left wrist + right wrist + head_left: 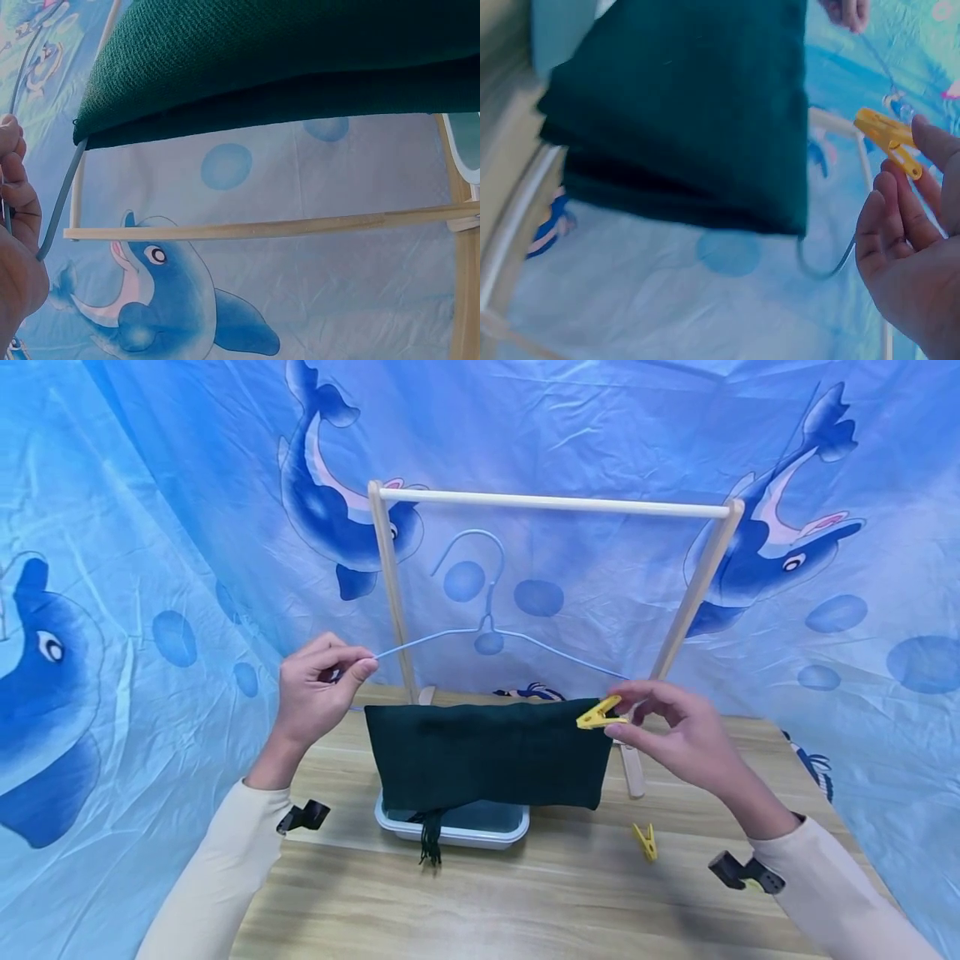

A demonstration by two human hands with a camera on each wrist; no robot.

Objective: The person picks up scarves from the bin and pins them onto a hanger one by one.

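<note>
A dark green fringed scarf [487,752] lies folded over the lower bar of a light blue wire hanger [491,589]. My left hand [318,685] pinches the hanger's left shoulder near its end. In the left wrist view, the bar runs from beneath the cloth [285,52] toward that hand. Between thumb and fingers, my right hand [678,727] holds a yellow clothespin [597,714] in front of the scarf's upper right corner. The right wrist view shows this clothespin [889,142] apart from the cloth. The hanger's right end is partly hidden behind the right hand.
Another yellow clothespin [646,842] lies on the wooden table [570,902]. Below the scarf stands a pale plastic basin [480,839], with fringe hanging over its front rim. Behind rises a wooden rack with a white top rod [555,503]. Dolphin-print curtains [187,568] surround the table.
</note>
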